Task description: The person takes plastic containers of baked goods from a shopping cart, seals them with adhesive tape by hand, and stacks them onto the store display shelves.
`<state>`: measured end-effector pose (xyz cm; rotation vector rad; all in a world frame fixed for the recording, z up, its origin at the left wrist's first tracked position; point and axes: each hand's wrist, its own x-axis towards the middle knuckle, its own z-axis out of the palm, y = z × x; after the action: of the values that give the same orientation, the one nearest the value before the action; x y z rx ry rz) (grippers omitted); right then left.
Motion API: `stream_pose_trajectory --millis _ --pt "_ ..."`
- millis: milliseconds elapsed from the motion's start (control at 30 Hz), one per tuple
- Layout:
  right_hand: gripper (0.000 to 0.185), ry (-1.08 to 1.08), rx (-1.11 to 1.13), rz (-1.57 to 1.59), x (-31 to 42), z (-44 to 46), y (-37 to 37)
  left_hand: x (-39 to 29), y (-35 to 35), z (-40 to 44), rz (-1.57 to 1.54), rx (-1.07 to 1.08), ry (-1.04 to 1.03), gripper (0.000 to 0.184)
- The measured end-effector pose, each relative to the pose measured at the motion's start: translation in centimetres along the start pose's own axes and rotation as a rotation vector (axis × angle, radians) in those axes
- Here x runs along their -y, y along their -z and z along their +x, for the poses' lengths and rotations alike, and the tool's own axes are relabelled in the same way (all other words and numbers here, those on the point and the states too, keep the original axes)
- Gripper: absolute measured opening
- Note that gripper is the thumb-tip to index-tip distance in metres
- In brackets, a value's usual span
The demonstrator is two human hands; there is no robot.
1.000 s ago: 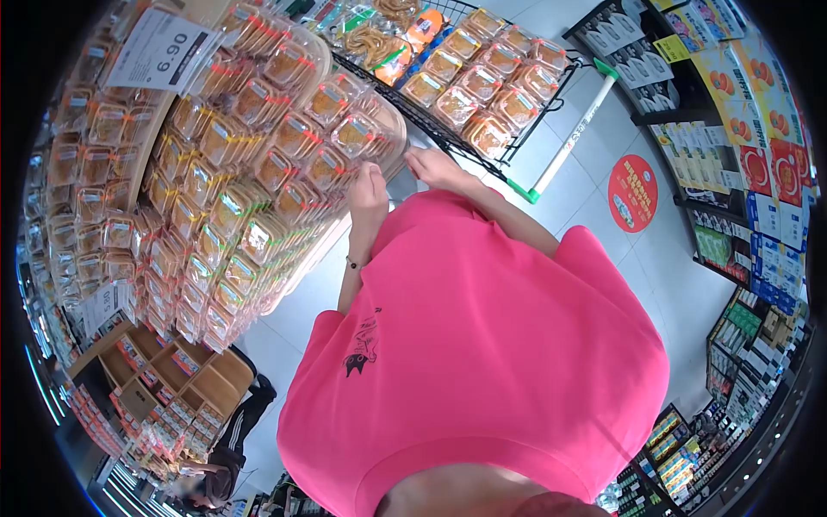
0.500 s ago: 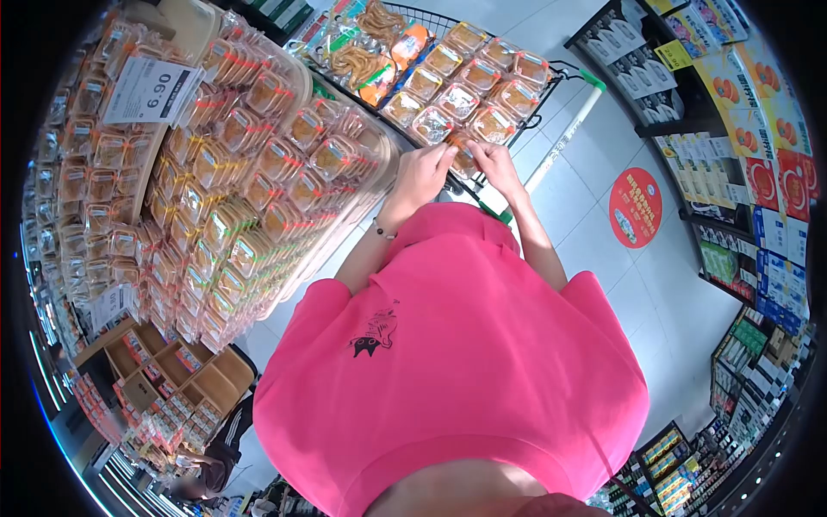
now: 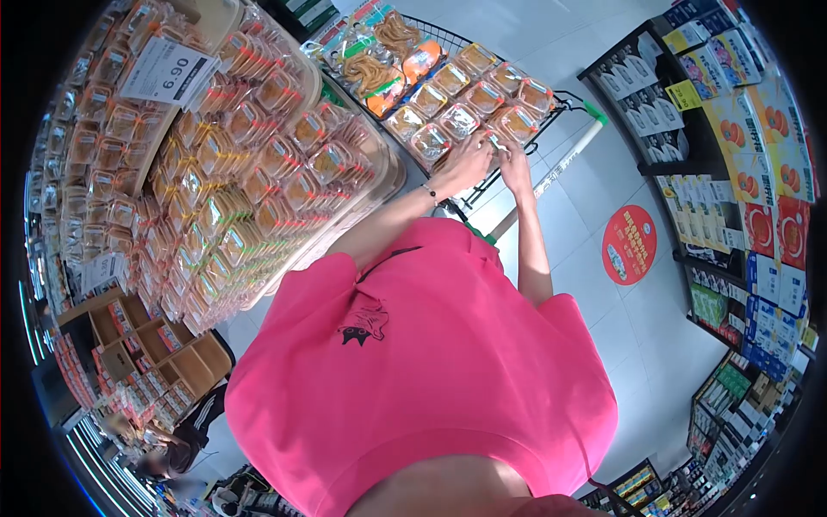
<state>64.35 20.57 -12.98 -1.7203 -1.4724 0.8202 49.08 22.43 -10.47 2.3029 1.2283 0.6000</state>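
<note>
Clear plastic packs [image 3: 276, 159] crowd the left, piled on a display stand [image 3: 389, 178] with a white price sign [image 3: 168, 71] among them. Just beside it, a black wire cart [image 3: 448, 36] carries bags of brown rope-like food [image 3: 370, 73], and to their right, rows of boxes [image 3: 459, 121]. At the row nearest the person, in comes the left hand [image 3: 468, 164], back of the hand up, fingers bent, forearm slanting in, a dark bracelet [image 3: 429, 189] at the wrist. Right alongside, the right hand [image 3: 515, 168] reaches forward, its fingertips close to the left's. How far open either grip is, or whether it pinches a box, I can't tell: the fingers overlap. Further right, the cart's pale handle [image 3: 557, 168], a round red floor sticker [image 3: 629, 246], then stocked shelves [image 3: 702, 148].
</note>
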Motion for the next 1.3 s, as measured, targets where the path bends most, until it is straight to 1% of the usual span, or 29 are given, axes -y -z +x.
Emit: stream_pose_trajectory --millis 33,67,100,133,167,200,233,267,300,333,367,400,467,500,567,633,700,733,767,900,933,1000,1067,1133,1167,1200,1267,1300 --pt "0.027 0.027 -0.007 -0.041 -0.4 0.2 -0.1 0.3 -0.5 0.2 0.014 0.051 -0.029 0.028" --pt "0.029 0.055 -0.014 -0.082 -0.8 0.4 -0.2 0.5 -1.2 0.2 0.013 0.042 -0.019 0.028" --pt "0.035 0.053 0.037 -0.087 -1.1 0.8 -0.3 0.4 -1.4 0.2 0.049 0.077 0.006 0.031" --pt "0.035 0.061 0.047 -0.091 -1.4 0.9 -0.3 0.1 -1.6 0.4 0.085 0.111 0.031 0.033" --pt "0.036 0.062 0.068 -0.127 -1.8 0.9 -0.4 0.6 -2.7 0.3 0.133 0.048 -0.003 0.041" --pt "0.037 0.063 0.088 -0.163 -1.8 0.9 -0.4 0.5 -2.8 0.4 0.131 0.039 0.006 0.041" --pt "0.037 0.071 0.097 -0.167 -1.7 0.9 -0.3 0.3 -3.0 0.5 0.171 0.133 0.101 0.045" --pt "0.038 0.017 0.14 -0.198 -1.7 0.9 -0.4 0.1 -3.2 0.6 0.209 0.227 0.197 0.049" --pt "0.039 -0.039 0.182 -0.229 -2.1 0.9 -0.6 0.1 -3.6 0.5 0.207 0.22 0.206 0.049" --pt "0.04 -0.095 0.225 -0.258 -2.4 0.9 -0.8 0.2 -3.9 0.4 0.23 0.222 0.203 0.056" --pt "0.041 -0.055 0.207 -0.253 -3.2 0.9 -1.2 0.2 -4.2 0.2 0.253 0.227 0.2 0.063" --pt "0.041 -0.052 0.216 -0.254 -3.7 0.9 -1.6 0.0 -4.1 0.1 0.251 0.225 0.21 0.063" --pt "0.042 0.001 0.156 -0.311 -4.6 0.9 -2.2 -0.4 -3.7 0.0 0.229 0.218 0.203 0.069" --pt "0.042 0.005 0.164 -0.314 -4.0 0.7 -2.1 -0.4 -4.0 0.1 0.231 0.223 0.215 0.074" --pt "0.038 0.019 0.088 -0.413 -2.7 0.2 -2.2 -0.5 -4.5 0.4 0.227 0.214 0.235 0.075" --pt "0.038 -0.001 0.077 -0.407 -2.8 0.1 -2.5 -0.5 -4.9 0.6 0.256 0.195 0.261 0.077" --pt "0.039 -0.017 0.083 -0.399 -3.3 0.4 -2.7 -0.3 -5.9 0.9 0.341 0.195 0.279 0.075" --pt "0.046 -0.057 0.117 -0.402 -3.5 0.6 -2.8 -0.3 -6.2 1.1 0.36 0.179 0.287 0.074" --pt "0.047 -0.068 0.117 -0.395 -3.7 0.7 -2.8 -0.2 -6.4 1.2 0.365 0.163 0.285 0.072" --pt "0.046 -0.043 0.137 -0.39 -3.8 0.9 -2.6 0.0 -6.9 1.2 0.386 0.111 0.27 0.053" --pt "0.046 -0.029 0.149 -0.39 -3.9 1.2 -2.4 0.1 -7.0 1.3 0.389 0.102 0.286 0.053" --pt "0.045 -0.014 0.249 -0.415 -4.0 1.7 -1.9 0.1 -7.2 1.5 0.345 0.065 0.3 0.053" --pt "0.045 0.01 0.229 -0.447 -3.9 1.6 -1.7 0.2 -6.6 1.4 0.385 0.003 0.295 0.053" --pt "0.043 0.081 0.239 -0.442 -4.2 1.7 -1.5 0.5 -6.1 1.4 0.169 -0.011 0.31 0.054" --pt "0.041 0.097 0.239 -0.445 -4.3 1.7 -1.5 0.8 -5.8 1.6 0.169 0.04 0.317 0.054" --pt "0.041 0.112 0.241 -0.445 -3.5 1.5 -1.4 0.7 -5.1 1.8 0.173 0.027 0.323 0.054" --pt "0.045 0.171 0.179 -0.325 -2.2 1.0 -1.1 0.3 -3.9 2.2 0.166 0.073 0.318 0.056" --pt "0.048 0.157 0.211 -0.318 -2.1 1.2 -1.0 0.3 -3.7 2.2 0.193 -0.004 0.279 0.054"
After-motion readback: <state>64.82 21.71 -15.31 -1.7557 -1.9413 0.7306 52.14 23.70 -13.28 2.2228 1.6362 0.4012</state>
